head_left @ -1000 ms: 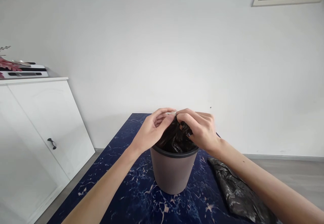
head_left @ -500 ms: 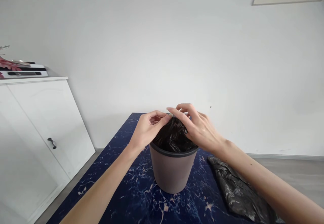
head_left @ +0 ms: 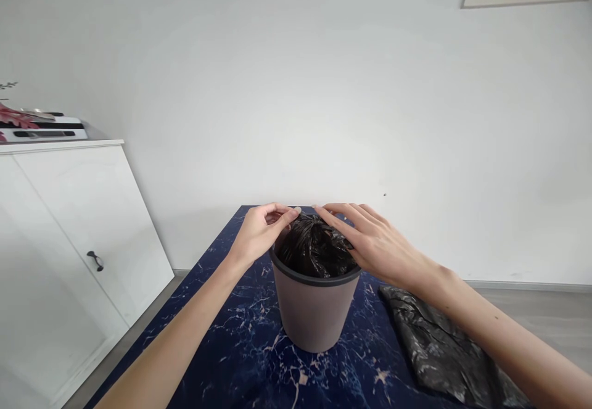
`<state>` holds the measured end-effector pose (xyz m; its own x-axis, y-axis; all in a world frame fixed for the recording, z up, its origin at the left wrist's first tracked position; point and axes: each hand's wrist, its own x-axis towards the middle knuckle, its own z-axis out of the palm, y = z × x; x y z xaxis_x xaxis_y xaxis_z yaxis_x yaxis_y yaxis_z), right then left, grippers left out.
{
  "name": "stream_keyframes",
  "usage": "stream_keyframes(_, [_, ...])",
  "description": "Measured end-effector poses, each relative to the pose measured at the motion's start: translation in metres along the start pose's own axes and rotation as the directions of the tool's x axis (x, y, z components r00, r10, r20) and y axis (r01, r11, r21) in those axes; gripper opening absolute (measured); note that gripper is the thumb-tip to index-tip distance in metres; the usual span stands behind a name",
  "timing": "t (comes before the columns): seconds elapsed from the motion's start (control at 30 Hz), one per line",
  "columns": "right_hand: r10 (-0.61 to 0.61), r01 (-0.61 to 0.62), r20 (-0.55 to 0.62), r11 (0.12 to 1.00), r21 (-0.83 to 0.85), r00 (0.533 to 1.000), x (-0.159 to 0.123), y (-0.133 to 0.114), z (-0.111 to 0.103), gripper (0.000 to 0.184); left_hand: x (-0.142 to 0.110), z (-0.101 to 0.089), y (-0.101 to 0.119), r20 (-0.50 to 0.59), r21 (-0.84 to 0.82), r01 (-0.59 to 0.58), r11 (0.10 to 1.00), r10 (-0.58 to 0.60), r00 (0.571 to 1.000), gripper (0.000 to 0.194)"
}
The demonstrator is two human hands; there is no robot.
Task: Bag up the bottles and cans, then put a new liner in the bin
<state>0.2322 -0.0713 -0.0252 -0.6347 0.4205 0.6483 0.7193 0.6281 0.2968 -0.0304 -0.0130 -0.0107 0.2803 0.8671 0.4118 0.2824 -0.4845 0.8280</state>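
Blue marbled desk point(head_left: 252, 353) carries a bin point(head_left: 317, 316); its black bag point(head_left: 314, 252), gathered upward, lies right of the left hand point(head_left: 256, 233), fingers bunched, grip unclear, and nearer the right hand point(head_left: 377, 242), fingers loosely spread above.

The only camera rides on the person's head, above and behind the left hand point(head_left: 258, 231) and right hand point(head_left: 375, 245), near enough to catch both forearms point(head_left: 187, 329); it faces forward and down across the desk point(head_left: 240, 347) to the wall point(head_left: 296, 88) beyond them.
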Motion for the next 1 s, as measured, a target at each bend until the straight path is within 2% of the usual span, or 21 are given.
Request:
stream_keyframes(0.23, [0.011, -0.011, 0.031, 1.000, -0.007, 0.999, -0.009, -0.004, 0.000, 0.087, 0.000, -0.003, 0.000, -0.009, 0.033, 0.037, 0.999, -0.036, 0.999, 0.046])
stream_keyframes(0.43, [0.053, -0.054, 0.070, 0.998, 0.013, 0.996, -0.016, -0.007, 0.000, 0.080, 0.005, -0.010, -0.013, -0.062, 0.094, 0.061, 0.994, -0.055, 0.997, 0.049])
stream_keyframes(0.57, [0.158, -0.174, 0.146, 0.978, 0.110, 0.977, -0.025, -0.006, 0.000, 0.068, 0.007, -0.018, -0.022, -0.122, 0.193, 0.055, 0.980, -0.032, 0.992, 0.050])
stream_keyframes(0.67, [0.246, -0.284, 0.210, 0.942, 0.181, 0.946, -0.030, -0.005, -0.001, 0.061, 0.004, -0.024, -0.024, -0.145, 0.197, 0.057, 0.979, -0.028, 0.989, 0.050])
stream_keyframes(0.8, [0.321, -0.373, 0.225, 0.891, 0.257, 0.920, -0.018, -0.008, -0.004, 0.051, -0.005, -0.022, -0.009, -0.128, 0.106, 0.004, 0.994, 0.010, 0.992, 0.048])
stream_keyframes(0.93, [0.390, -0.442, 0.217, 0.843, 0.305, 0.895, 0.011, -0.016, -0.004, 0.049, -0.012, -0.010, 0.023, -0.021, 0.030, -0.156, 0.987, 0.156, 0.987, 0.036])
stream_keyframes(1.0, [0.419, -0.477, 0.236, 0.819, 0.319, 0.877, 0.023, -0.017, -0.002, 0.037, -0.014, -0.003, 0.034, 0.032, 0.068, -0.234, 0.970, 0.232, 0.972, 0.032])
